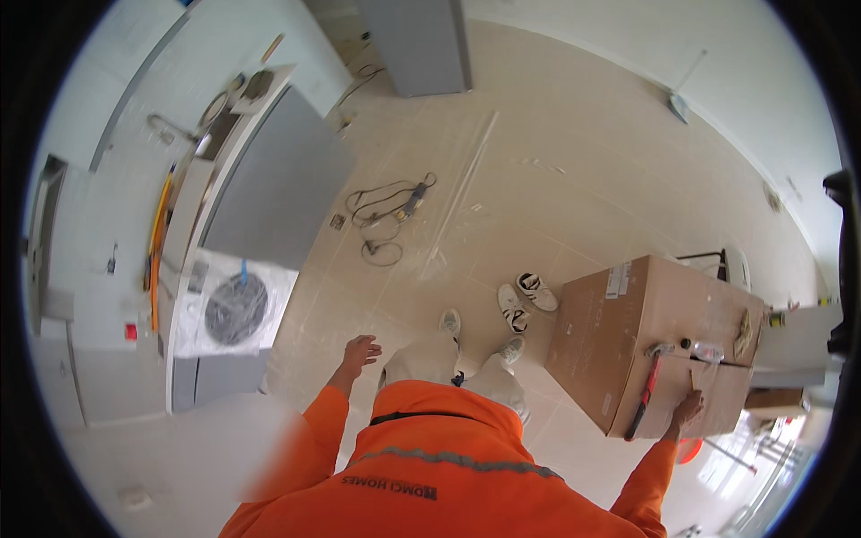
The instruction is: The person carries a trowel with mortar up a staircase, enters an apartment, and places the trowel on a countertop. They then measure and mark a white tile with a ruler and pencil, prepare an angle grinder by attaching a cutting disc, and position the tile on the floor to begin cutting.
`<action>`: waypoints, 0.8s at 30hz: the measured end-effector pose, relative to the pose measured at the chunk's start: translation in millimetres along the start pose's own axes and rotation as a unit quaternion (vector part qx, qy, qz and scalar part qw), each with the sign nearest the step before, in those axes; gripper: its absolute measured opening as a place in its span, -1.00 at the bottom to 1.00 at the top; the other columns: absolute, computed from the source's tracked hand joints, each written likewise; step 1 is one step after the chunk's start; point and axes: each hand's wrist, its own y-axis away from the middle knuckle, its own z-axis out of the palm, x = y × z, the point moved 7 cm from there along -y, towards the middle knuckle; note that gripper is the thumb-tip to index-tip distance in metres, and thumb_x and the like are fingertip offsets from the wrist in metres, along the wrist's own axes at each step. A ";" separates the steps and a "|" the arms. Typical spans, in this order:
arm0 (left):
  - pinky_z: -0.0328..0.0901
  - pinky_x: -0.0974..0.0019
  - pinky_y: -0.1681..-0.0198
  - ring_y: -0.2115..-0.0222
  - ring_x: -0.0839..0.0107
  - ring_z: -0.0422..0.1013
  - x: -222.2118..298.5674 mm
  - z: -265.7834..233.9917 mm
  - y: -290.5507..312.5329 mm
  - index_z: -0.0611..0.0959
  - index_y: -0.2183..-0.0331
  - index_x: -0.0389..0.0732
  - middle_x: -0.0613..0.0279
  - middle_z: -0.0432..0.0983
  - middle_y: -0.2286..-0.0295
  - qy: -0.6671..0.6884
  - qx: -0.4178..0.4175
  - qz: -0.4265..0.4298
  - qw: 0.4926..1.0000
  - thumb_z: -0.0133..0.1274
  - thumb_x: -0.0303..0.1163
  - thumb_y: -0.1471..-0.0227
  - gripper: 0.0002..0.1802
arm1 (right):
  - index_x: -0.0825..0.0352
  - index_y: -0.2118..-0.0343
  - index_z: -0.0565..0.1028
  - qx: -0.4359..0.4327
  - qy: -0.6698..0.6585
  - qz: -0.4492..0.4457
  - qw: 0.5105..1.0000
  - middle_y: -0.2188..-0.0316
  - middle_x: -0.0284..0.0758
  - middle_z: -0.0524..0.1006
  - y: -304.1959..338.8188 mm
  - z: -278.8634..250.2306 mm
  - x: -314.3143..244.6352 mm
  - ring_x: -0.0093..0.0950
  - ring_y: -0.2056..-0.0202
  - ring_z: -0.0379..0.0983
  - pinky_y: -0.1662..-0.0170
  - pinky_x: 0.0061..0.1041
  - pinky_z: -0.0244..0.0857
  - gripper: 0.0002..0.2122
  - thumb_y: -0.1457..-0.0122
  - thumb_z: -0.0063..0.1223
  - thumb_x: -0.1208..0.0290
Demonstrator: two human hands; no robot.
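Reaching over the large cardboard box at the near right in the head view, the right hand is at its top, by a thin brownish stick; whether the fingers are closed on it cannot be told. Well apart from it, the left hand hangs free to the left, fingers spread, holding nothing. On the box, left of the right hand, lies a hammer-like tool with a red and black handle; just beyond are a clear plastic bottle and, farther right, a crumpled pale thing. Two loose shoes sit on the floor, left of the box. Farther left lies a corded tool, and at the left a plastic-wrapped washing machine stands under the counter.
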 end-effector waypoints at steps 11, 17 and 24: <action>0.43 0.14 0.44 0.30 0.28 0.59 -359.8 -81.1 119.4 0.70 0.12 -0.11 0.09 0.67 0.25 -0.077 0.097 -0.129 0.984 0.00 -0.18 -0.28 -0.69 | 0.37 -0.06 0.47 0.249 -0.256 0.043 0.933 0.18 -0.09 0.63 138.2 -112.9 -205.9 -0.08 0.13 0.60 0.11 -0.13 0.49 -0.67 -0.39 0.04 0.24; 0.46 -0.04 0.13 0.21 0.16 0.60 -439.5 -181.1 105.7 0.65 -0.02 -0.15 0.01 0.66 0.21 0.040 0.113 -0.139 0.983 -0.03 -0.08 -0.33 -0.58 | 0.40 0.24 0.61 -0.115 -0.405 -0.386 0.821 0.56 -0.27 0.50 482.7 -143.5 -589.9 -0.46 0.50 0.39 0.40 -0.35 0.27 -0.76 -0.34 0.17 0.27; 0.44 0.03 0.09 0.18 0.20 0.60 -478.4 -374.8 75.6 0.60 -0.08 -0.07 0.08 0.67 0.20 0.390 0.212 -0.139 0.885 0.01 -0.11 -0.30 -0.59 | 0.36 0.26 0.62 -0.279 -0.294 -0.635 0.658 0.66 -0.27 0.44 909.2 -190.6 -733.1 -0.53 0.65 0.26 0.52 -0.42 0.19 -0.82 -0.30 0.20 0.33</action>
